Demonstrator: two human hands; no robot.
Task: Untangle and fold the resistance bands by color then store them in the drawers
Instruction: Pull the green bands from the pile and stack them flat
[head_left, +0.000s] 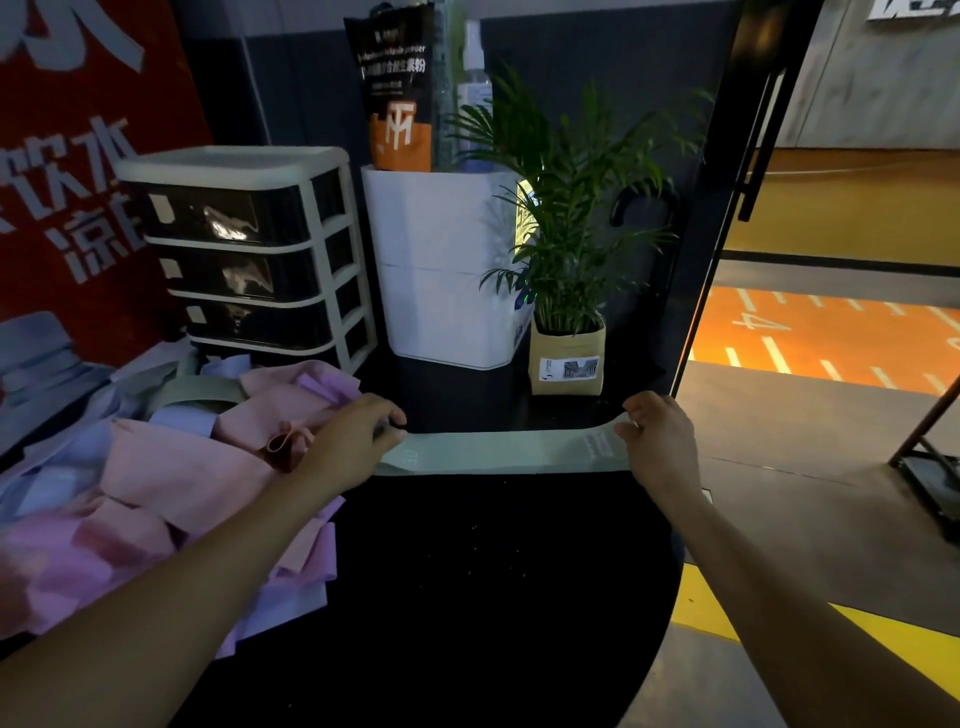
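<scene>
Two hands are holding one green band (498, 451), stretched flat across the far part of the black table (493, 597), its long axis running left to right between them. My left hand (353, 441) is pinching the left end with curled fingers, just beside the heap of pink, purple and pale blue bands (156, 483) that is lying on the left side of the table. My right hand (657, 434) is gripping the right end near the table's right edge, thumb on top and fingers curled around it. Both hands are sitting about equally far from me, so neither one is really nearer to the band; each already has its own end. I am judging the next step to be a fold, bringing one end over to meet the other along that left-right line. Behind the heap, at the far left, the drawer unit (249, 249) is waiting with its dark drawers closed, nearer to my left hand than my right. A white bin (441, 270) and a potted plant (569, 218) are standing farther right.
</scene>
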